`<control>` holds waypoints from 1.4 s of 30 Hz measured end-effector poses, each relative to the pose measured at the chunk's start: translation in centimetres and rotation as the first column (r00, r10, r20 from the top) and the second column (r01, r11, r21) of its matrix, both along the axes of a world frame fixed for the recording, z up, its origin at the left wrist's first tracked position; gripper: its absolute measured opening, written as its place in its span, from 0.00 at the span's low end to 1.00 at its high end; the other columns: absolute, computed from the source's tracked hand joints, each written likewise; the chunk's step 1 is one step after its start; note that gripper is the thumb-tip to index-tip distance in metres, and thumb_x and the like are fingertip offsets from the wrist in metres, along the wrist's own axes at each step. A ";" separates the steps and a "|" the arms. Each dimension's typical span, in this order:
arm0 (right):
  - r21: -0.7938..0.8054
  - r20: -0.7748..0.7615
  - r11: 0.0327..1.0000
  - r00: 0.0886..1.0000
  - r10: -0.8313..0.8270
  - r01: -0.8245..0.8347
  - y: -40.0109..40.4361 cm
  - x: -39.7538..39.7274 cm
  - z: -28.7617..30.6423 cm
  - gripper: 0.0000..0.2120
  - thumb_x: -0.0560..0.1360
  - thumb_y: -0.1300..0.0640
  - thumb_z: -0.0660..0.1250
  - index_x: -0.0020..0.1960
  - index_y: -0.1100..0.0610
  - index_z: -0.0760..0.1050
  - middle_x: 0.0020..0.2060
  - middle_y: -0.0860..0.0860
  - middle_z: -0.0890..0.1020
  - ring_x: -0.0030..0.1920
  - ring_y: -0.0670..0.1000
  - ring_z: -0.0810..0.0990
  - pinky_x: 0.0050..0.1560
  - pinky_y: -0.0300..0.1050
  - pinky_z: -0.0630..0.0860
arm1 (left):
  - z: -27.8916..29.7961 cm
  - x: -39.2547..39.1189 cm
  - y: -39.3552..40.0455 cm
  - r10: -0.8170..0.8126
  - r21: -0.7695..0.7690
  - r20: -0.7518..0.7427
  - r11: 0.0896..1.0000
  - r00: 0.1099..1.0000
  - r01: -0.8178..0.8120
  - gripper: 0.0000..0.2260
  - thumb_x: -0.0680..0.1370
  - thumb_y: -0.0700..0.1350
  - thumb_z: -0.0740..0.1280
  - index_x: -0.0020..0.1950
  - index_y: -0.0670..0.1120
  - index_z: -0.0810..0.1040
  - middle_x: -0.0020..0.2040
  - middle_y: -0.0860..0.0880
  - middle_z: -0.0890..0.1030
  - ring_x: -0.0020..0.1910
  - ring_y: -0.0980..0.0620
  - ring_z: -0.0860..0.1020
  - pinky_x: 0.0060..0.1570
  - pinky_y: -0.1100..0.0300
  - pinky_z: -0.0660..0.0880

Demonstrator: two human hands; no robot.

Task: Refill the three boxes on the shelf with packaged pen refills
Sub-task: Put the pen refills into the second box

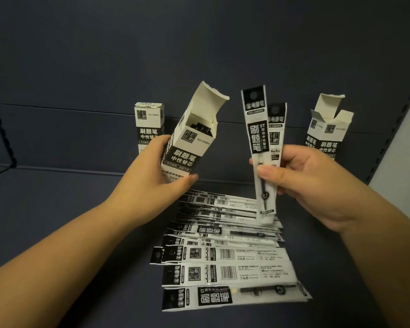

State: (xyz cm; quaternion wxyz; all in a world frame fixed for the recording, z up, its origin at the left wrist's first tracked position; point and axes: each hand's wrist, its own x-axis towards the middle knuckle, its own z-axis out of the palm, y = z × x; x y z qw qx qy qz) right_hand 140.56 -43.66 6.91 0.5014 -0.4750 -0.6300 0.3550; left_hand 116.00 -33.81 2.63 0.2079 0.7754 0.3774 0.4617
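**A:** What do you see on the left side?

**B:** I see the closed box (149,125) standing at the back of the shelf (57,209); its lower part is hidden behind the left hand (162,164). This hand grips the tilted box (189,140) near its bottom, thumb under it, the other fingers around its far side. The flap is open, and inside I see something dark, but I cannot tell what it is.

**A:** And the right hand?

**B:** The right hand (301,176) holds two upright refill packets (260,143), pinched between the thumb and the fingers. The rear packet is mostly covered by the front one. Their lower ends hang just above the pile of refill packets (227,254) lying flat on the shelf.

**A:** Something more to the right?

**B:** The third box (329,131) stands open at the back, its bottom hidden behind the right hand. The two hands are apart.
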 end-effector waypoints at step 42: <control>0.187 -0.369 0.982 0.929 0.038 0.034 -1.0 -1.7 0.9 0.12 0.71 0.54 0.71 0.50 0.61 0.79 0.37 0.54 0.82 0.28 0.46 0.73 0.28 0.38 0.73 | -0.7 0.2 0.2 -0.070 0.093 -0.212 0.991 0.975 0.091 0.28 0.71 0.54 0.77 0.66 0.66 0.67 0.59 0.66 0.75 0.58 0.66 0.76 0.52 0.58 0.81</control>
